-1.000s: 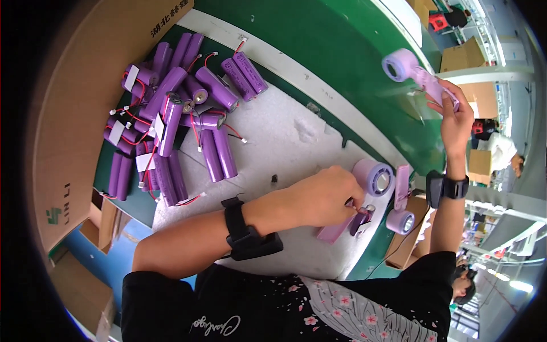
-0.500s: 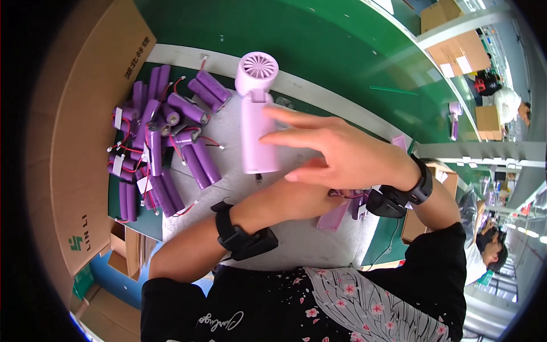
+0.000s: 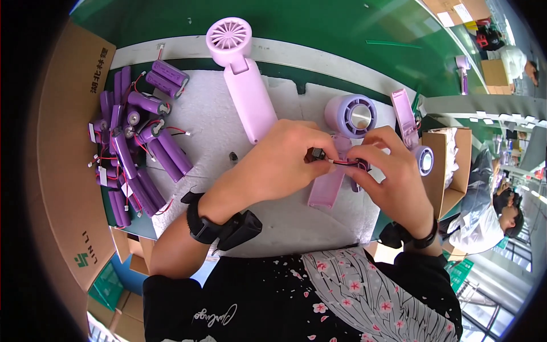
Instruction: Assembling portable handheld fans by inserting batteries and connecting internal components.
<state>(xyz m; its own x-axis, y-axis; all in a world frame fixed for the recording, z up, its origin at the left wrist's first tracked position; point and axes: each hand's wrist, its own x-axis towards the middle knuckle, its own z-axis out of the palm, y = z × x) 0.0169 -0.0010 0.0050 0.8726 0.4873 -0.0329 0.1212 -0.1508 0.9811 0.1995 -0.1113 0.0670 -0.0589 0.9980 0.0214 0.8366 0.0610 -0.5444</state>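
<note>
My left hand is closed in a pinch around a small black part at the end of thin wires. Beside it, my right hand pinches the red and black wires near a dark piece partly hidden by the fingers. Both hands work over an opened handheld fan with a lilac round head and a pink handle shell; the middle of this fan is covered by my fingers. A whole pink handheld fan lies to the left, its handle end close to my left hand.
Purple paired battery cells with wires are heaped at left beside a tall cardboard box. A pink shell and another lilac fan head lie at right, next to an open carton. Grey foam covers the work surface.
My right hand has left the pink fan and moved right and down to the opened fan. The pink fan now lies tilted on the foam. My left hand, formerly hidden beneath, now shows.
</note>
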